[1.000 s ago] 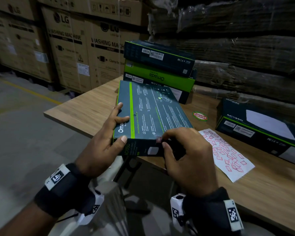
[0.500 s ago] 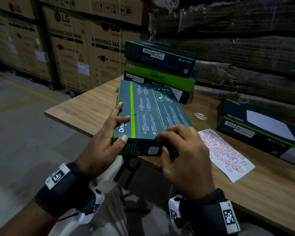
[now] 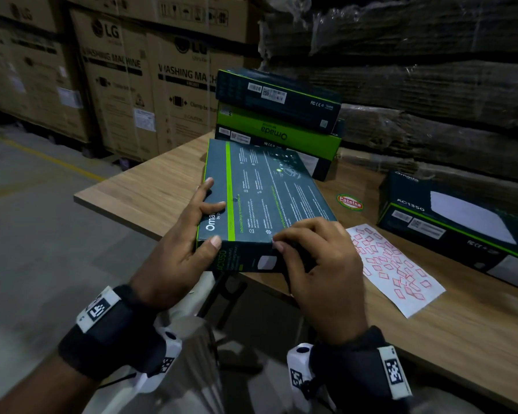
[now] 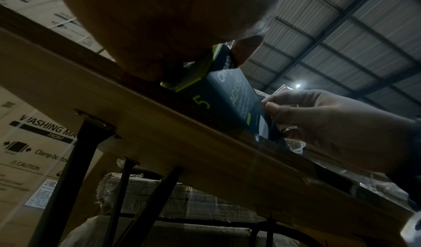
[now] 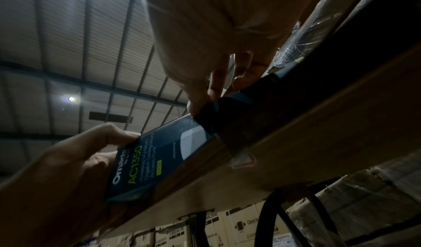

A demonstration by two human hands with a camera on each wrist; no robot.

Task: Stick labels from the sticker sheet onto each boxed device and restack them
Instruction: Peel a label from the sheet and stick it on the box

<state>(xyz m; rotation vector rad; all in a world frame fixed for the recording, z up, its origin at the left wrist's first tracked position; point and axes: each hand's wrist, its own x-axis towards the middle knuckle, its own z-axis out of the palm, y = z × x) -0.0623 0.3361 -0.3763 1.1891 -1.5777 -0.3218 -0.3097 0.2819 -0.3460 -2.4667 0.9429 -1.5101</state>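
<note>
A dark Omada AC1350 box [image 3: 260,189] with a green stripe lies tilted at the table's front edge, its near end jutting past the edge. My left hand [image 3: 204,216] grips its near left corner, thumb on the top edge and fingers over the left side. My right hand [image 3: 281,242] pinches the near top edge with curled fingers, thumb on the front face; whatever is under the fingertips is hidden. The wrist views show the box front [image 5: 159,157] from below with the right thumb [image 4: 271,108] on it. The sticker sheet [image 3: 395,270] with red labels lies right of my right hand.
Three Omada boxes [image 3: 278,115] are stacked behind the held one. Another AC1350 box [image 3: 455,222] lies at the right of the wooden table [image 3: 150,189]. A round red-green sticker [image 3: 349,202] is on the tabletop. Large LG cartons [image 3: 126,85] and wrapped pallets stand behind.
A small red label showed at the box's near edge one second ago; my right fingers have closed over that spot. The box and left hand have barely moved.
</note>
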